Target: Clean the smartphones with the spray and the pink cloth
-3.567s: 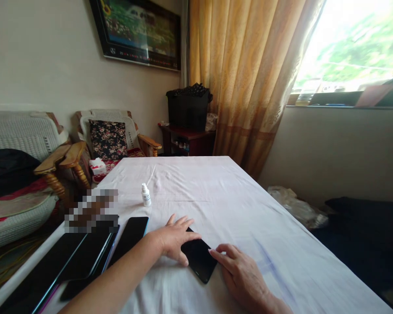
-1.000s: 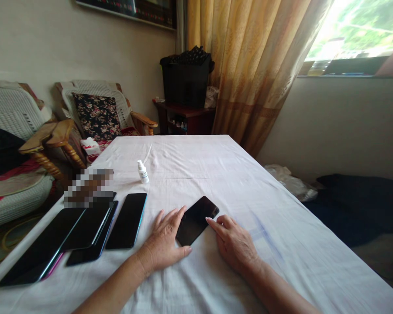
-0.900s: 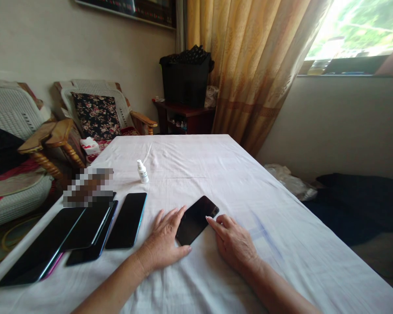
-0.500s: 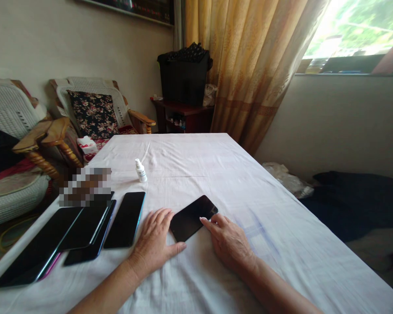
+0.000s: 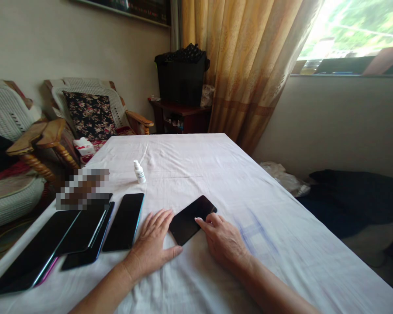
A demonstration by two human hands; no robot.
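A black-screened smartphone (image 5: 188, 224) lies face up and slanted on the white tablecloth between my hands. My left hand (image 5: 155, 240) rests flat beside it, fingers stretched and thumb apart, fingertips at the phone's left corner. On the other side, my right hand (image 5: 222, 235) extends its index finger onto the screen while the other fingers curl under; its thumb is hidden. A small pale spot shows at that fingertip, too small to identify. Left of my left hand lies another smartphone (image 5: 124, 222) with a blue edge.
Several dark-screened devices overlap at the left, including a large tablet (image 5: 29, 257). A small white spray bottle (image 5: 139, 172) stands beyond them. A blurred-out patch (image 5: 81, 189) covers something at the table's left edge. The white tablecloth (image 5: 190, 161) extends to the far edge; chairs stand left.
My right index finger has slid slightly left and down across the phone's screen. My left hand keeps its place by the phone. The whole view has shifted a little.
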